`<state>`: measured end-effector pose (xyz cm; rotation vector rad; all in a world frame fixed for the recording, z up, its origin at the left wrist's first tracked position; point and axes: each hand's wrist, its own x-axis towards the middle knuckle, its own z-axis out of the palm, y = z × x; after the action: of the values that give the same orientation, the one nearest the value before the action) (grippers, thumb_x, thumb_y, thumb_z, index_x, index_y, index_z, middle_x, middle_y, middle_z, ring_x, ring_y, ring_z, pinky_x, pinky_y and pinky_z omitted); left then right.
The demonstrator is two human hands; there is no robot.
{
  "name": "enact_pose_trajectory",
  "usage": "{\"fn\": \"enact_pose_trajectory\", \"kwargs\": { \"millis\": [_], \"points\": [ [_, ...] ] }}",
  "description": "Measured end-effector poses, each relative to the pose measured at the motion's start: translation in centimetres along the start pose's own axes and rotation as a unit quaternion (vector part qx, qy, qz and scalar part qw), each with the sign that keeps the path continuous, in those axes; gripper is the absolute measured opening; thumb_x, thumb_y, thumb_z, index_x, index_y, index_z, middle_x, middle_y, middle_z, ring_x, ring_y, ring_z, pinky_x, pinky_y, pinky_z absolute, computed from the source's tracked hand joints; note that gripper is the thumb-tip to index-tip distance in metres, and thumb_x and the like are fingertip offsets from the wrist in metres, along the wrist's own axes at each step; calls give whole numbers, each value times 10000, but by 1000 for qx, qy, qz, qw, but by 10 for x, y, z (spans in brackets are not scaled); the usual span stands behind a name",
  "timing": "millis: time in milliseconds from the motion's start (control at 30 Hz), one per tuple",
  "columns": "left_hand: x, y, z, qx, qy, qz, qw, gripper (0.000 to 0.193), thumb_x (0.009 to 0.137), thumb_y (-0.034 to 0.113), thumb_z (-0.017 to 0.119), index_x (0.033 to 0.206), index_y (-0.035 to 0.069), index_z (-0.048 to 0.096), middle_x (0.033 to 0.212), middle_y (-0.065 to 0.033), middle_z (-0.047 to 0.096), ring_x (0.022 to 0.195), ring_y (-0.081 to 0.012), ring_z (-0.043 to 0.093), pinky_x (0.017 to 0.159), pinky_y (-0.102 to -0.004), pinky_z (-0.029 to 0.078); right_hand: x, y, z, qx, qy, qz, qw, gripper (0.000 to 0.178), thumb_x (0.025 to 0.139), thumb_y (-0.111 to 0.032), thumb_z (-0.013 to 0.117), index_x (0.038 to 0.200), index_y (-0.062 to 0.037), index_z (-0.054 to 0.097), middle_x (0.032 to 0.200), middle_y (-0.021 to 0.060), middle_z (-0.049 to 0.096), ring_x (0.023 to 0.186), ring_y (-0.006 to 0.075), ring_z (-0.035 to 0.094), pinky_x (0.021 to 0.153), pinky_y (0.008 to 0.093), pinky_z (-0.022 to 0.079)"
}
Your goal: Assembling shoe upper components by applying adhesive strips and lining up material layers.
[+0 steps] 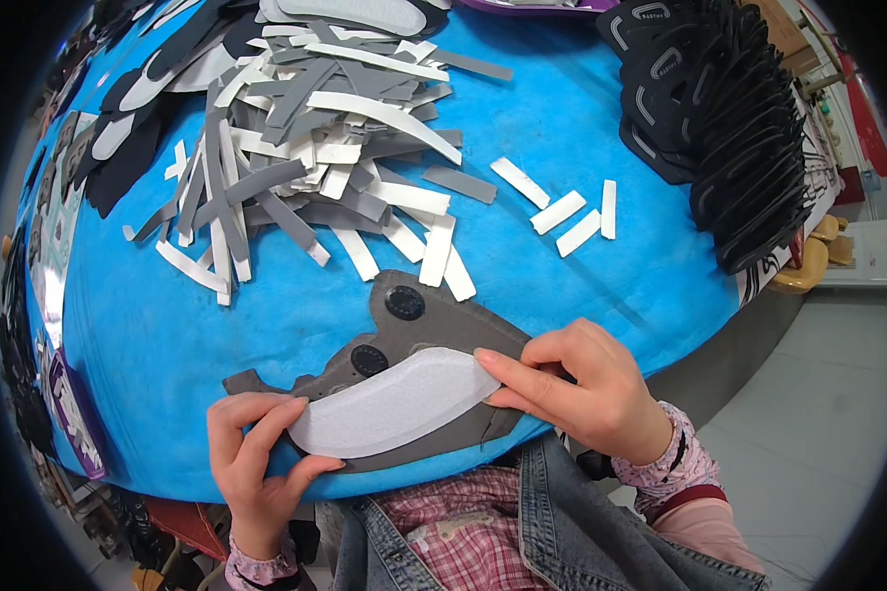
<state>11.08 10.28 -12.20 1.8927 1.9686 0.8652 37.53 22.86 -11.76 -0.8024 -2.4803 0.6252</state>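
A curved white padded piece (399,402) lies across a dark grey foam-like shape (473,327) near the table's front edge. Two round black discs, an upper disc (404,302) and a lower disc (369,361), sit on the grey shape. My left hand (256,458) grips the white piece's left end, fingertips on its top and thumb at its lower edge. At the other end my right hand (591,394) pinches the white piece between thumb and fingers. Part of the grey shape is hidden beneath the white piece.
A heap of white and grey strips (340,113) covers the blue table cloth (562,118) beyond. Several short white strips (560,211) lie apart, right of it. Stacked black pieces (744,138) stand at the right, dark and white pieces (133,138) at the far left.
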Motion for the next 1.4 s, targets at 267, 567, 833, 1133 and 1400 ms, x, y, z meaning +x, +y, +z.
{"fn": "enact_pose_trajectory", "kwargs": {
  "millis": [267,567,833,1133,1400],
  "points": [
    [1,2,-1,17,3,3,1000,519,588,340,787,1006,67,643,940,-54,584,874,-230,546,753,-358,418,6,-3,-5,-53,-69,-89,992,451,753,-170,683,1155,7,584,1048,77,562,921,194,550,742,297,457],
    [4,2,-2,15,1,13,1000,509,596,337,785,1012,81,645,944,-40,599,877,-222,555,755,-354,411,4,-17,9,8,-153,-101,983,622,762,-311,621,1219,91,492,1319,176,465,1236,300,447,1027,379,393],
    [5,3,-3,25,3,13,1000,507,590,335,788,1013,94,649,957,-30,608,872,-213,560,759,-355,406,5,-19,12,-10,-155,-105,982,699,787,-427,580,1230,103,474,1320,174,463,1242,298,436,1029,373,387],
    [0,6,0,4,30,-18,999,471,582,312,804,983,117,652,963,-17,609,871,-203,565,764,-353,411,5,-24,10,-71,-168,-94,979,719,797,-545,558,1270,-9,493,1325,143,473,1234,277,450,1011,372,393],
    [4,2,-8,-6,-9,36,999,412,593,279,812,943,134,652,968,-10,611,906,-194,595,754,-346,426,3,-22,7,-56,-174,-79,980,694,781,-538,597,1283,-68,502,1326,135,478,1225,272,461,997,380,406]
  ]
}}
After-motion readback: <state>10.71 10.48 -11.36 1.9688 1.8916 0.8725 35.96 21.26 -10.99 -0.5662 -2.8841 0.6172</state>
